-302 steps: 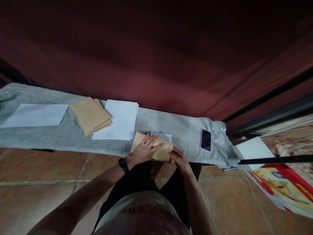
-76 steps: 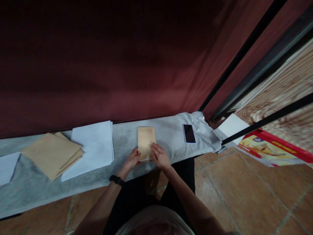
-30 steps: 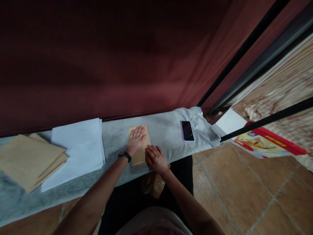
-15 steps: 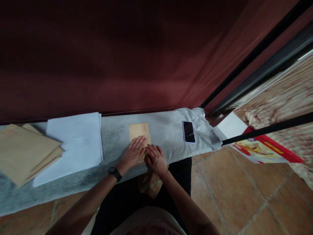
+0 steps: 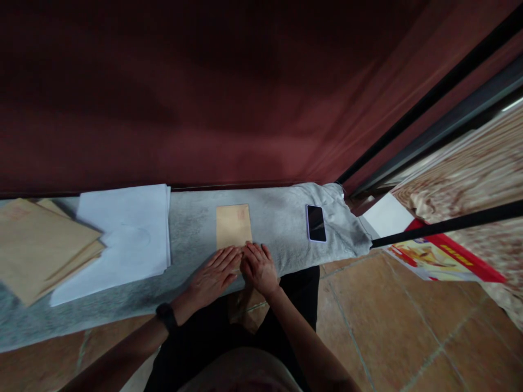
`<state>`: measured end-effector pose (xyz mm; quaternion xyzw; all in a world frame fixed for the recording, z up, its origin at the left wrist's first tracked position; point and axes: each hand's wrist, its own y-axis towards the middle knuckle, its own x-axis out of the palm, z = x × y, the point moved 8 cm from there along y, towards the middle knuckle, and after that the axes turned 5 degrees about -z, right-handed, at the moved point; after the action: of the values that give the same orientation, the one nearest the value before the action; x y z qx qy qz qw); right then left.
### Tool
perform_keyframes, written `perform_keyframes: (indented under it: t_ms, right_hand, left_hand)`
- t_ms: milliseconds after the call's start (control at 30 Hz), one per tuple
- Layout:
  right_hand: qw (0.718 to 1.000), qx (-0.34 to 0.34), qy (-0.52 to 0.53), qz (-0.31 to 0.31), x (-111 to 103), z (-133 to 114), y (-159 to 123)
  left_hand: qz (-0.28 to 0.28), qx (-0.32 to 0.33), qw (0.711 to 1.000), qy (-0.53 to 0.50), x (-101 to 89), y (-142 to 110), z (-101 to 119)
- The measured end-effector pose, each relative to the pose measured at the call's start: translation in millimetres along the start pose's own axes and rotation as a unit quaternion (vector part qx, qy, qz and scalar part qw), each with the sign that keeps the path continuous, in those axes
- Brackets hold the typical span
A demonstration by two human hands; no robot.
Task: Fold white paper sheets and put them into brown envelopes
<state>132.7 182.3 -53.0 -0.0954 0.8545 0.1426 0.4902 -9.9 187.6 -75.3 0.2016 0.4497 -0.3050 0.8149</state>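
A small brown paper envelope [image 5: 232, 223] with faint reddish print at its upper right lies on the cloth-covered bench [image 5: 278, 218]. Flat over its lower edge rests my left hand [image 5: 214, 275], fingers stretched out and the thumb apart; a dark watch is on that wrist. My right hand [image 5: 260, 270] is at the envelope's lower right corner, its fingers bent over the edge and the thumb side mostly hidden underneath. Both hands' fingertips nearly meet, and they cover the envelope's lower end.
On the left, several larger brown envelopes [image 5: 44, 245] overlap a stack of white paper [image 5: 126, 239]. A phone [image 5: 316, 223] lies to the right. Black metal bars [image 5: 449, 224] and a red-and-yellow printed box or bag [image 5: 441, 256] are beyond the bench's right end. A dark red wall [image 5: 229, 136] stands behind.
My left hand has slid down the envelope toward me, uncovering its middle and the print. My right hand has stayed at the lower right corner.
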Motion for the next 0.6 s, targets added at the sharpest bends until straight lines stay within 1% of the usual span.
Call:
perform_keyframes:
  t_ms: [133, 233, 333, 467, 600]
  right_hand:
    - [1.0, -0.004, 0.016, -0.004, -2.0, 1.4, 0.2]
    - [1.0, 0.0, 0.026, -0.002, -2.4, 1.5, 4.0]
    - [1.0, -0.016, 0.02, -0.012, 3.0, -6.1, 13.2]
    - [0.997, -0.058, -0.014, -0.048, 16.1, -16.6, 32.4]
    - [0.995, -0.066, -0.054, -0.061, 21.6, -7.8, 56.6]
  left_hand:
    - [-0.015, 0.046, 0.993, 0.108, -0.6, -7.6, 8.3]
    - [-0.014, 0.061, 0.985, 0.16, -0.8, -9.3, 10.9]
    - [-0.007, 0.049, 0.984, 0.171, -1.6, -9.5, 10.4]
    - [-0.014, 0.046, 0.985, 0.169, -2.6, -8.5, 11.7]
    - [-0.005, 0.06, 0.985, 0.16, -6.4, -6.9, 12.2]
